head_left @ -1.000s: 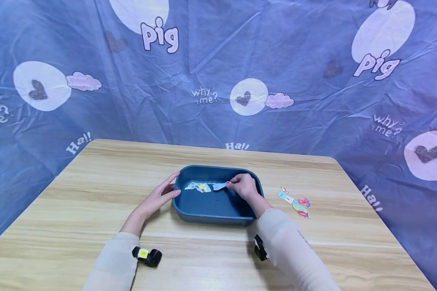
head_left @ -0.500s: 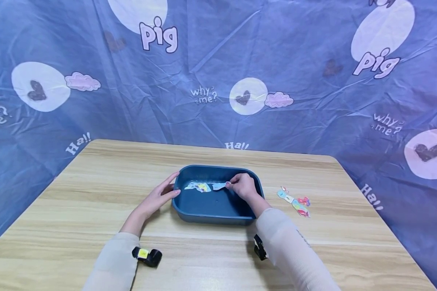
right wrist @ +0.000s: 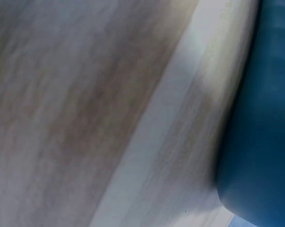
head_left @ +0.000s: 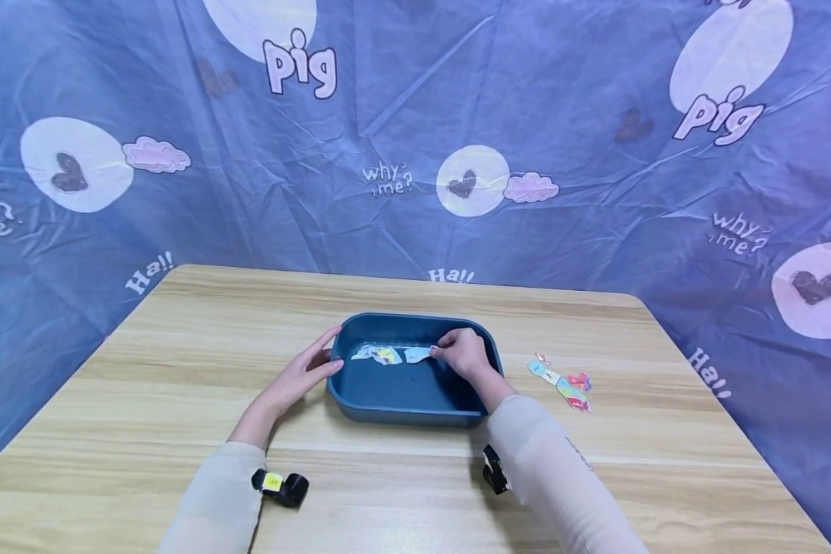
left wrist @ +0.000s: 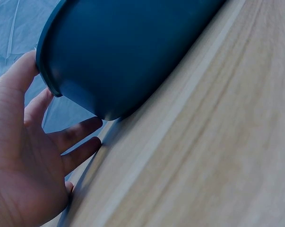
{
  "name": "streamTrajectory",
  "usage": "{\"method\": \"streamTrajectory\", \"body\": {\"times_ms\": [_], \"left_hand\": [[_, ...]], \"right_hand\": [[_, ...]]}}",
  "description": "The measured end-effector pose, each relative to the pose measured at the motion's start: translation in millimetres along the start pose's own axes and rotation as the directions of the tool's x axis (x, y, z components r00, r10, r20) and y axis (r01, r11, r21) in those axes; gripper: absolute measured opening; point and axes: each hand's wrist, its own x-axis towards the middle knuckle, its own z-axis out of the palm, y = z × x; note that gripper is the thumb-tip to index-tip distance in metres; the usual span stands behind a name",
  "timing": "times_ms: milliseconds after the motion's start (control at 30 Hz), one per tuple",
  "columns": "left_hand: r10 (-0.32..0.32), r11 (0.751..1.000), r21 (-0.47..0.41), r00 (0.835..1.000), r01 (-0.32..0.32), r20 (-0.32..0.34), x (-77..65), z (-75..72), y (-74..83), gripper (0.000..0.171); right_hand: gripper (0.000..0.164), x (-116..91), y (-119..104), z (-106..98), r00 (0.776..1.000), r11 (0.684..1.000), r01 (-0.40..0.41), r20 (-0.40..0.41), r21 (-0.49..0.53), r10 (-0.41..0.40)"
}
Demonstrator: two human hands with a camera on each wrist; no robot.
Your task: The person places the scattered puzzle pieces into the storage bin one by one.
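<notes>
A dark blue-green rectangular plastic tub (head_left: 415, 417) stands on the table. My left hand (head_left: 299, 381) holds its left end, thumb over the rim and fingers spread along the outside. In the left wrist view the thumb of that hand (left wrist: 31, 161) hooks at the tub's rim, and the lower fingers reach toward its base. Inside the tub, my right hand (head_left: 464, 354) pinches the right end of a light-blue paper-like cutout (head_left: 418, 354). Left of it lies a white, blue and yellow cutout (head_left: 379, 354). The right wrist view shows the tub's outer wall (right wrist: 260, 156) but no hand.
Right of the tub, several joined or overlapping colourful cutouts (head_left: 561, 385) lie on the wooden table (head_left: 215, 323). A blue printed cloth (head_left: 402, 92) hangs behind the table. Black wrist cameras sit on the left sleeve (head_left: 215, 492) and the right sleeve (head_left: 554, 469).
Both hands, the tub and the cutouts stay nearly in place. Only the head view shifts very slightly.
</notes>
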Motion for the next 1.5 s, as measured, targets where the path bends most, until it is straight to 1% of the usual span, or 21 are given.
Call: {"method": "streamTrajectory", "body": {"times_ms": [200, 433, 633, 667, 867, 1033, 1267, 1500], "left_hand": [[-0.004, 1.0, 0.009, 1.0, 0.004, -0.001, 0.2, -0.2, 2.4, 0.057], [-0.003, 1.0, -0.004, 1.0, 0.003, 0.012, -0.3, -0.3, 2.9, 0.057], [-0.007, 1.0, -0.008, 1.0, 0.008, 0.009, -0.5, -0.7, 2.8, 0.058], [-0.01, 1.0, -0.006, 1.0, 0.01, 0.01, -2.6, -0.3, 7.1, 0.058], [-0.014, 1.0, 0.001, 1.0, 0.014, 0.018, -15.2, 2.5, 33.7, 0.057], [-0.014, 1.0, 0.005, 1.0, 0.014, 0.015, -14.7, 2.9, 33.9, 0.057], [-0.005, 1.0, 0.007, 1.0, 0.005, 0.011, -14.5, 2.4, 33.6, 0.058], [-0.001, 1.0, 0.007, 1.0, 0.0, 0.015, -14.6, 2.4, 32.8, 0.058]], "right_hand": [[0.018, 0.4, -1.2, -0.7, 1.0, 1.0, -0.011, 0.007, -0.001, 0.011], [0.022, 0.3, -0.2, -1.2, 0.999, 0.999, -0.051, 0.004, -0.003, 0.051], [0.025, -1.1, 0.4, -2.4, 1.0, 0.999, -0.028, 0.013, 0.016, 0.028], [0.026, -1.3, 0.4, -2.6, 1.0, 1.0, -0.02, 0.016, 0.021, 0.02], [0.028, -2.4, -1.0, -3.9, 0.999, 0.993, 0.003, 0.033, 0.114, -0.006], [0.031, -3.5, -4.0, -6.5, 0.998, 0.98, 0.014, 0.052, 0.197, -0.024], [0.032, -8.8, -12.6, -9.7, 0.996, 0.967, 0.025, 0.074, 0.254, -0.046], [0.035, -16.1, -17.5, -14.5, 0.988, 0.948, 0.088, 0.095, 0.307, -0.122]]}}
